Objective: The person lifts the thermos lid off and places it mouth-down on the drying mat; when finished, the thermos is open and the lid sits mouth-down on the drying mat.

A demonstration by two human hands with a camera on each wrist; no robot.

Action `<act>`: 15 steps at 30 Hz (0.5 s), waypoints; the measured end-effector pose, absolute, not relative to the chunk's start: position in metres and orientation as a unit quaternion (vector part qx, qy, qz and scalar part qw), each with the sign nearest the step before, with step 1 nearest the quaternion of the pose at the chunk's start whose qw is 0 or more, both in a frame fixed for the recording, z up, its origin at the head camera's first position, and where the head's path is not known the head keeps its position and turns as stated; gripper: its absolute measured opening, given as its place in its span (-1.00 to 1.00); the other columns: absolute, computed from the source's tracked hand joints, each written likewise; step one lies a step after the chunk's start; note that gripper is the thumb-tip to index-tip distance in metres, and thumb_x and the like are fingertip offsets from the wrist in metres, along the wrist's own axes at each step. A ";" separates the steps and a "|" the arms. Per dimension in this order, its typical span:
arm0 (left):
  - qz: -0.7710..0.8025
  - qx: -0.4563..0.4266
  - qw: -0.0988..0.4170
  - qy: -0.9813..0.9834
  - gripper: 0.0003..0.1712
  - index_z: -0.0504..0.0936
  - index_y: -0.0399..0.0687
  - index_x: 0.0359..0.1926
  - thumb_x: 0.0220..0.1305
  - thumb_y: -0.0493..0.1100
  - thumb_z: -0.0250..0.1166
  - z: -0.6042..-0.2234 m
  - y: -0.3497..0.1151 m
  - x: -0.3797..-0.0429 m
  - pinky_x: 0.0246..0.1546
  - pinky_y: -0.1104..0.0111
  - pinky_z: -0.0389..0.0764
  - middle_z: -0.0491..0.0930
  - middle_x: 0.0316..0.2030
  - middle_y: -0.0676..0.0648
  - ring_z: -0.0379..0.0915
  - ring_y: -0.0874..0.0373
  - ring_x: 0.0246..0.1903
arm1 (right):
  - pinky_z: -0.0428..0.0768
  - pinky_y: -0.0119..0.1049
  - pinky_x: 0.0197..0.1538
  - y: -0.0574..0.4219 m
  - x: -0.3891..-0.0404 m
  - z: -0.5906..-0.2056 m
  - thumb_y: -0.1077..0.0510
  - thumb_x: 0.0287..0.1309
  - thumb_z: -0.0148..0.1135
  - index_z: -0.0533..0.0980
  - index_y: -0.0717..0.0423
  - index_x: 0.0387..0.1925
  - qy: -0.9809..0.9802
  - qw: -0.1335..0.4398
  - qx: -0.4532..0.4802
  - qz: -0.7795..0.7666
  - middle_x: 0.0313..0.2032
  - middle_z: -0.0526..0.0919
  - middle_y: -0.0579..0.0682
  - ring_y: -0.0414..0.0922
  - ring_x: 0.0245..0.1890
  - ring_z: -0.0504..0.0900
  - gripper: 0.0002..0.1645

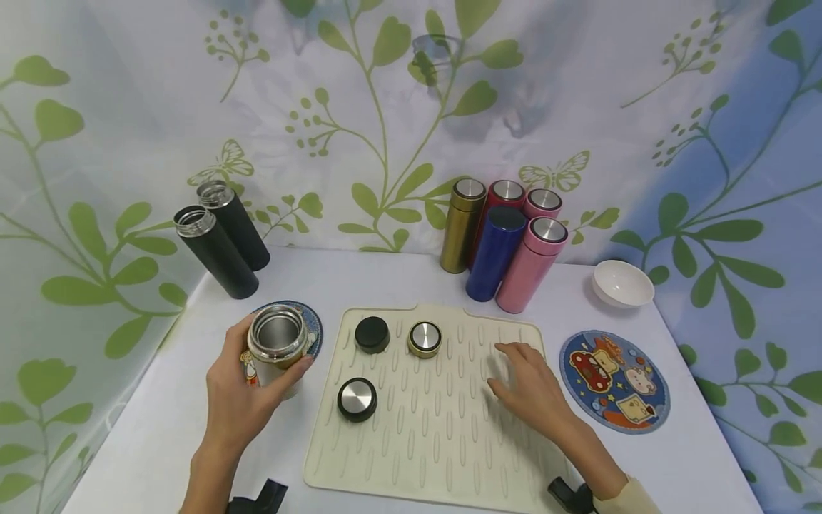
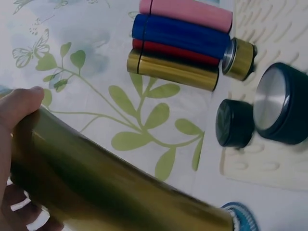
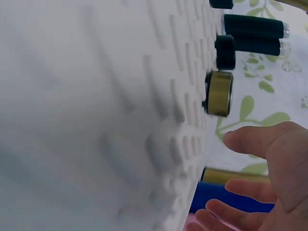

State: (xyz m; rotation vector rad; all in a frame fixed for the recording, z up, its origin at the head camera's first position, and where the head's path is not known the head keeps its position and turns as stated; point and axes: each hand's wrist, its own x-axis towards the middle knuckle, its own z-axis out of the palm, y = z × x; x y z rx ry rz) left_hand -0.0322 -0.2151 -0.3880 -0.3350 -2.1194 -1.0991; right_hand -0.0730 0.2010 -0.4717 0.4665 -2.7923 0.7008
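Note:
My left hand [image 1: 237,400] grips an open gold thermos bottle [image 2: 120,178], fingers and thumb wrapped around its upper body. The bottle's bare steel mouth [image 1: 277,330] faces up in the head view, and its base meets a round blue coaster [image 1: 312,323] at the left. Over the right part of a cream drying mat [image 1: 437,457], my right hand [image 1: 536,392] is held with fingers spread and nothing in them. A gold-rimmed lid [image 1: 424,338] on the mat is the nearest loose thing to it. Two black lids, one plain-topped [image 1: 372,334] and one steel-topped [image 1: 357,399], lie left of it.
Two lidless black bottles [image 1: 221,257] stand at the back left. Several capped bottles are grouped at the back: gold [image 1: 461,228], blue [image 1: 493,257], red and pink [image 1: 529,268]. A white bowl [image 1: 621,284] and a cartoon-printed coaster [image 1: 614,381] are at the right.

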 end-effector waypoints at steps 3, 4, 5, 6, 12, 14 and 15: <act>-0.413 -0.104 0.346 -0.836 -0.02 0.49 -0.22 0.27 -0.29 -0.31 0.67 -0.382 -0.219 -0.042 0.03 0.54 0.35 0.57 0.07 -0.15 0.42 0.21 0.04 | 0.53 0.12 0.00 0.216 -0.057 -0.472 0.11 -0.08 0.57 0.57 0.26 0.09 -0.958 0.108 0.144 0.223 0.01 0.58 0.19 0.17 -0.01 0.54 -0.34; -0.409 -0.093 0.341 -0.842 -0.03 0.49 -0.20 0.28 -0.27 -0.30 0.68 -0.380 -0.221 -0.045 -0.02 0.54 0.34 0.55 0.06 -0.14 0.39 0.21 0.02 | 0.53 0.11 0.00 0.220 -0.052 -0.473 0.10 -0.08 0.58 0.58 0.26 0.07 -0.960 0.105 0.143 0.215 0.00 0.58 0.19 0.17 -0.02 0.54 -0.35; -0.407 -0.083 0.337 -0.845 -0.05 0.50 -0.17 0.28 -0.24 -0.29 0.67 -0.378 -0.223 -0.049 -0.07 0.52 0.35 0.53 0.04 -0.13 0.36 0.20 0.01 | 0.52 0.11 -0.01 0.222 -0.047 -0.473 0.09 -0.09 0.58 0.59 0.26 0.05 -0.963 0.101 0.142 0.207 -0.01 0.58 0.19 0.18 -0.03 0.54 -0.36; -0.408 -0.070 0.329 -0.849 -0.07 0.50 -0.14 0.29 -0.20 -0.28 0.66 -0.377 -0.225 -0.053 -0.13 0.51 0.35 0.51 0.02 -0.11 0.33 0.22 -0.01 | 0.52 0.11 -0.01 0.225 -0.043 -0.474 0.08 -0.09 0.58 0.60 0.25 0.04 -0.965 0.097 0.143 0.197 -0.02 0.58 0.19 0.18 -0.04 0.54 -0.37; -0.441 -0.019 0.325 -0.836 -0.24 0.53 -0.10 0.24 -0.03 -0.21 0.59 -0.372 -0.239 -0.087 -0.28 0.44 0.38 0.40 -0.10 0.20 0.31 0.26 -0.13 | 0.53 0.11 -0.02 0.231 -0.026 -0.474 0.06 -0.12 0.60 0.62 0.22 -0.04 -0.974 0.076 0.149 0.154 -0.08 0.58 0.18 0.21 -0.09 0.56 -0.41; -0.446 -0.010 0.335 -0.830 -0.28 0.54 -0.11 0.23 0.00 -0.19 0.57 -0.371 -0.243 -0.098 -0.29 0.46 0.40 0.37 -0.11 0.27 0.34 0.25 -0.17 | 0.55 0.10 -0.05 0.232 -0.023 -0.473 0.09 -0.14 0.59 0.62 0.22 -0.06 -0.976 0.073 0.147 0.146 -0.10 0.58 0.19 0.20 -0.13 0.57 -0.44; -0.446 -0.006 0.339 -0.829 -0.28 0.54 -0.10 0.23 0.00 -0.19 0.57 -0.370 -0.244 -0.103 -0.29 0.48 0.41 0.36 -0.11 0.28 0.37 0.25 -0.18 | 0.56 0.10 -0.06 0.232 -0.022 -0.473 0.10 -0.15 0.59 0.63 0.22 -0.07 -0.976 0.072 0.146 0.142 -0.11 0.59 0.19 0.20 -0.14 0.57 -0.45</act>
